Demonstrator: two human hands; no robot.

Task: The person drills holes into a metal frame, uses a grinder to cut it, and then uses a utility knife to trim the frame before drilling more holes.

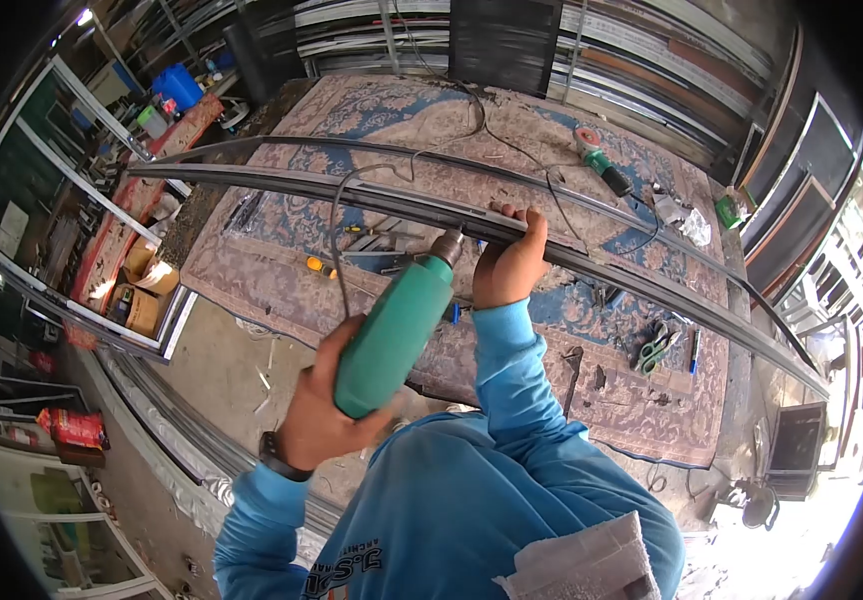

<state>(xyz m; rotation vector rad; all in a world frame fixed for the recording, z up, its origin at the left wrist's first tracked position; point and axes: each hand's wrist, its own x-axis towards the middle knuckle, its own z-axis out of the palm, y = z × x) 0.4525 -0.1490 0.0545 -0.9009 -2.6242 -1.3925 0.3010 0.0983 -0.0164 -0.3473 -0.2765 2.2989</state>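
My left hand, with a dark band at its wrist, is closed around the rear of a green power drill. The drill's chuck points up and right, its tip at the side of a long dark metal profile; whether they touch is hard to tell. Just right of the chuck, my right hand grips this profile, its fingers partly hidden behind it. The profile runs across the view above a patterned carpet. A black cord trails from the drill over the profile.
A second green tool lies at the upper right of the carpet. Green-handled scissors and a yellow-orange tool rest on it too. Another long strip lies beyond the profile. Glazed frames stand left, racked profiles at the back.
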